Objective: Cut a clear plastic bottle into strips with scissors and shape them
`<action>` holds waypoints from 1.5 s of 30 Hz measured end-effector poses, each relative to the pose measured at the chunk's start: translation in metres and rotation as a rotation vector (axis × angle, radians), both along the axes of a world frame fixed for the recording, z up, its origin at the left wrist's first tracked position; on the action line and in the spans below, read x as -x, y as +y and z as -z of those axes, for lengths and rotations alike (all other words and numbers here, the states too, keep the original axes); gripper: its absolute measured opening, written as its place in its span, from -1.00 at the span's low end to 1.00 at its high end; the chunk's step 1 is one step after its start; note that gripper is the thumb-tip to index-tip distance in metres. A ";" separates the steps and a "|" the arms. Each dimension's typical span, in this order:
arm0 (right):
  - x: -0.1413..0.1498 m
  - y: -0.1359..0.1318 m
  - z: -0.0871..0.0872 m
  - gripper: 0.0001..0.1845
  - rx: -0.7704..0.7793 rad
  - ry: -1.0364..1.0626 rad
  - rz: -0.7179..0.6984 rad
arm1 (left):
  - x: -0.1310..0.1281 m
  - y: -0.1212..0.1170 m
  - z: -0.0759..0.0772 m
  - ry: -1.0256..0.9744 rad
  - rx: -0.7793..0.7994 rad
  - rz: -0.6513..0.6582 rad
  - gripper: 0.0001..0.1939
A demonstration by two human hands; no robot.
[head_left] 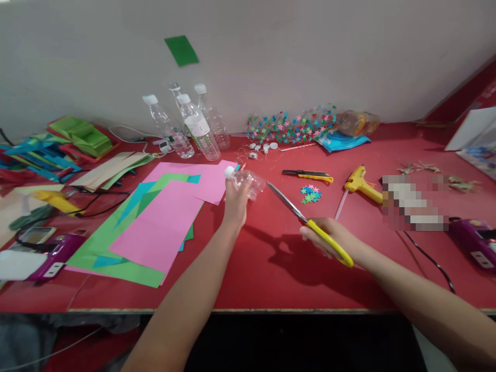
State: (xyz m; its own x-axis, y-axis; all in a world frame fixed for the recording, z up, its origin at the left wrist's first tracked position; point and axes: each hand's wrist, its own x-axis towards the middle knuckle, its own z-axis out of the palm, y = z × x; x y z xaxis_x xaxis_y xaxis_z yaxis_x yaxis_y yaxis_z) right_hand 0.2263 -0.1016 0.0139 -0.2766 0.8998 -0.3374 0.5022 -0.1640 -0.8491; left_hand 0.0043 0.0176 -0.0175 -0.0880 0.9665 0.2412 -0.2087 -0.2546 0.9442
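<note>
My left hand (235, 204) is closed around a clear plastic bottle top (250, 184) with a white cap, its cut end facing right. In my right hand (325, 235) are scissors (329, 242) with yellow handles. Their blades point up and left, and the tips are close to the bottle's cut end; whether they touch it I cannot tell. Just beyond the scissors lie a small pile of coloured paper stars (311, 194) and a yellow-and-black utility knife (308, 175). A yellow glue gun (362, 185) rests to the right of my right hand.
Pink, green and blue paper sheets (155, 227) lie on the left of the red table (263, 274). Several clear bottles (199, 129) stand by the wall, beside a star-covered bottle (292, 125) on its side. Purple power strips (475, 240) and cables sit at both sides.
</note>
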 end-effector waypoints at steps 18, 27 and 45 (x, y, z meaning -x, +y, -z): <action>-0.001 0.008 0.007 -0.44 0.045 -0.009 0.060 | -0.005 -0.019 -0.015 -0.319 0.256 0.326 -0.53; 0.004 0.010 -0.001 -0.42 0.021 -0.018 0.147 | -0.017 -0.025 -0.016 -0.238 0.299 0.386 -0.55; 0.007 0.020 0.011 -0.74 -0.364 -0.256 0.186 | -0.029 -0.047 -0.004 -0.183 0.350 0.751 -0.32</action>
State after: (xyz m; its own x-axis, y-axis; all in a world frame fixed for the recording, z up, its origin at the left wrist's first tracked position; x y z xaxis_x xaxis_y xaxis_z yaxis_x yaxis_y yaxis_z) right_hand 0.2189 -0.0820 0.0034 -0.0488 0.9984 -0.0277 0.6926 0.0138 -0.7212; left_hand 0.0329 -0.0292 -0.0140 0.5985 0.8002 -0.0384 -0.3624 0.3132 0.8778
